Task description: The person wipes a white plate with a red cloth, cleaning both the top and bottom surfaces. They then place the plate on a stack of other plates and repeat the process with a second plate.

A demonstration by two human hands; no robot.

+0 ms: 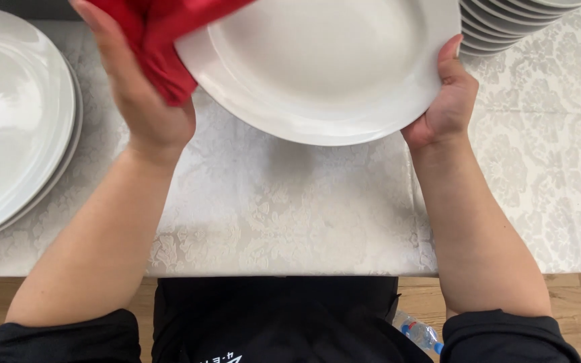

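Note:
I hold a large white plate [324, 67] up over the table, tilted toward me. My right hand [446, 101] grips its right rim, thumb on the front face. My left hand [139, 87] clutches a red cloth [159, 40] that lies against the plate's upper left rim. The cloth's upper part runs out of the frame's top.
A stack of white plates [15, 121] lies at the left on the white patterned tablecloth [290, 208]. Another tall stack of plates [512, 23] stands at the upper right. A plastic bottle [418, 331] lies on the wooden floor below the table edge.

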